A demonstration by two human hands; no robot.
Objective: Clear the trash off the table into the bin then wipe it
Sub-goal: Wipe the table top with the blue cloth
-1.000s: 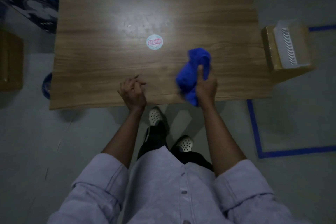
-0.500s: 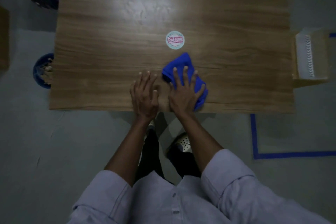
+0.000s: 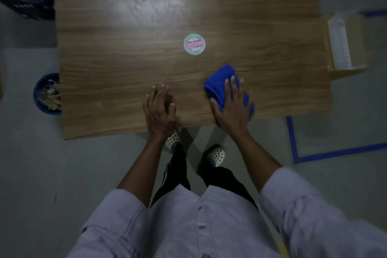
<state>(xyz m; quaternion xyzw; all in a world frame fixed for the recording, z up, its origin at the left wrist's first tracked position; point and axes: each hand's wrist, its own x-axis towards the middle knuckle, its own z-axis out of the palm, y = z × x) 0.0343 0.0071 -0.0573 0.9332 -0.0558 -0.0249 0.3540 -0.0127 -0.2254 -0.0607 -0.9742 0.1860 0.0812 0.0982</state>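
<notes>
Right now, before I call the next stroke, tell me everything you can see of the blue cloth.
The blue cloth is bright blue, soft-looking fabric, bunched into a thick wad rather than spread flat. It lies on the wooden table near the front edge, right of centre, nearer the person than the round sticker and to its right. The right hand presses flat on it with straight, spread fingers. Cloth shows beyond the fingertips and at the hand's right side. The left hand rests on the table, apart from it.
</notes>
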